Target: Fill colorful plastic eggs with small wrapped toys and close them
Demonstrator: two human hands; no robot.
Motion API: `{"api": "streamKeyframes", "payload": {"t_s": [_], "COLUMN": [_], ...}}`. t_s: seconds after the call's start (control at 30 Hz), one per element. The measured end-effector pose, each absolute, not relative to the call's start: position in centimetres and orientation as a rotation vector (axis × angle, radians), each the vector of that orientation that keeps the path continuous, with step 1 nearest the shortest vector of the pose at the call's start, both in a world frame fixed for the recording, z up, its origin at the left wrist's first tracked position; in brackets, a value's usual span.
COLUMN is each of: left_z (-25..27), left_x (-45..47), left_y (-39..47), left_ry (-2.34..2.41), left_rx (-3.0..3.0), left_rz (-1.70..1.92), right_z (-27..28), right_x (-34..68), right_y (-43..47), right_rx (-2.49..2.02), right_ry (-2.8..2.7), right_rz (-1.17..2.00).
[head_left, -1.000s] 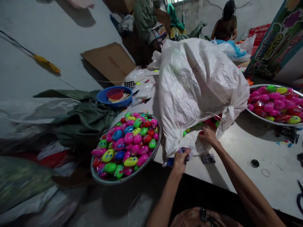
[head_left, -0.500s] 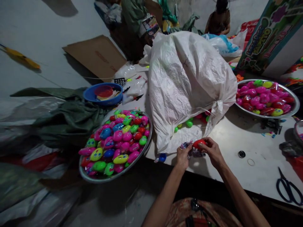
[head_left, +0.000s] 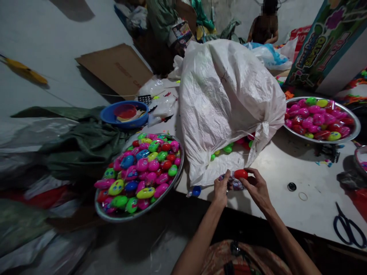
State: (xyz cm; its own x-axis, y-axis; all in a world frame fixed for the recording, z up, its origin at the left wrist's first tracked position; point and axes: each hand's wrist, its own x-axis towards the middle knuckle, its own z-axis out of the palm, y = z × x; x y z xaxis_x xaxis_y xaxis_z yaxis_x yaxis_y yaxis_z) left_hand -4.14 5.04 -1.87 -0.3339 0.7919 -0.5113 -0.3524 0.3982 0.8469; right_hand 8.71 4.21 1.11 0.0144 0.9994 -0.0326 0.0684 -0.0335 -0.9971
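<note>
A red plastic egg (head_left: 241, 174) is pinched in the fingers of my right hand (head_left: 257, 187), above the table's front edge. My left hand (head_left: 221, 190) grips a crinkled, dark printed wrapper (head_left: 235, 182), which lies right beside and partly under the egg. Behind both hands a big white woven sack (head_left: 229, 95) slumps on the table, with green eggs (head_left: 228, 148) showing at its mouth. A blue egg (head_left: 196, 191) rests at the table edge, left of my left hand.
A metal basin (head_left: 99, 208) of colourful wrapped eggs stands at left; another basin (head_left: 355, 131) sits at right. Scissors (head_left: 348, 227), a black ring (head_left: 291, 186) and a rubber band (head_left: 303, 196) lie on the table (head_left: 275, 168). A person (head_left: 263, 28) sits at the back.
My right fingers have shifted to the egg's right side, so more of it shows. My left hand keeps its hold on the wrapper.
</note>
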Motion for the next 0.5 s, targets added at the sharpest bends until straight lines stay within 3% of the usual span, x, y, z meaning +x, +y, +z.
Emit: {"api": "streamKeyframes", "payload": {"t_s": [0.4,0.5], "left_z": [-1.1,-1.2], "left_x": [-2.4,-2.1], "left_y": [4.8,4.7], "left_ry": [1.155,1.130], "left_rx": [0.255,0.279], "left_rz": [1.220,1.149], "right_z": [-0.7,-1.1], "right_x": [9.1,9.7], "right_y": [2.7,2.6], "right_rx": [-1.214,-1.235], "right_ry": [-1.040,-1.197], "right_rz": [1.330,1.195]}}
